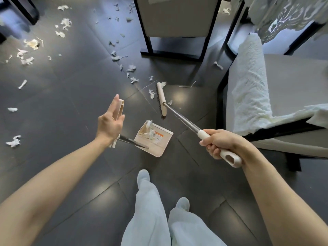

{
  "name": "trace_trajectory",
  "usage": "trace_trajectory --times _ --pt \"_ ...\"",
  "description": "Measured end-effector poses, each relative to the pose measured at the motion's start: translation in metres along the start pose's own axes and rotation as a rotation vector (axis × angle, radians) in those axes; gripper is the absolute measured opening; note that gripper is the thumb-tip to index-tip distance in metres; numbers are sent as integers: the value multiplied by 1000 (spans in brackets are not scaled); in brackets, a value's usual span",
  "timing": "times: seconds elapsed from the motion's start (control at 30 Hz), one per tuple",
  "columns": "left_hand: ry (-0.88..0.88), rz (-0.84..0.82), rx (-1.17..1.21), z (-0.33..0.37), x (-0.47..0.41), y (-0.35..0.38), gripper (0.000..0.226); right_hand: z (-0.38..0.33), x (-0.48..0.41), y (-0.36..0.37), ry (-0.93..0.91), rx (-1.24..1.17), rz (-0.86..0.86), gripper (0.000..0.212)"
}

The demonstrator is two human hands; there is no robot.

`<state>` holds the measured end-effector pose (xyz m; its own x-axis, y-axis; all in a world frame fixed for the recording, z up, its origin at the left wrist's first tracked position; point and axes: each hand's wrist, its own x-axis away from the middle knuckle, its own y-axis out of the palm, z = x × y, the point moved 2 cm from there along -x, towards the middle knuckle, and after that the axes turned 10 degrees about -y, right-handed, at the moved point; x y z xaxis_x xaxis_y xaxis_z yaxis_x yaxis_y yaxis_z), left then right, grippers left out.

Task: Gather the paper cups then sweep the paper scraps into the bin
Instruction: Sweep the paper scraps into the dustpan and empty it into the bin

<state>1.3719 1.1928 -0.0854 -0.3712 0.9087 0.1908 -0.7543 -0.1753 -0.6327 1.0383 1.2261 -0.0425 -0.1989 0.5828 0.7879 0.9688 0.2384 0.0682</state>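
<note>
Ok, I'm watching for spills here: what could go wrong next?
1. The left hand holds the dustpan handle loosely, fingers nearly straight; the pan could tilt and spill its scraps.
2. The broom, in the right hand, may push floor scraps under the chair just beyond it.

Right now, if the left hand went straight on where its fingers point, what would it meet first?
Likely free air over dark tiled floor, then torn white paper scraps; depth unclear. The left hand holds a cream dustpan handle.
</note>
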Motion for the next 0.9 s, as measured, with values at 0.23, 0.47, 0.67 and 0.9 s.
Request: trace_trajectory --times 0.23,0.47,0.67,0.9 --pt "20 -29 47 16 -101 -28 70 -69 -99 47 -98 -18 179 15" --pt "32 -272 41 31 -216 -22 74 -115 -181 56 -124 193 362 3" --pt "32 -410 50 35 -260 5 77 -120 -216 61 60 308 356 12" --pt "17 -314 -55 43 -302 -1 76 -150 -246 101 141 -175 208 13"
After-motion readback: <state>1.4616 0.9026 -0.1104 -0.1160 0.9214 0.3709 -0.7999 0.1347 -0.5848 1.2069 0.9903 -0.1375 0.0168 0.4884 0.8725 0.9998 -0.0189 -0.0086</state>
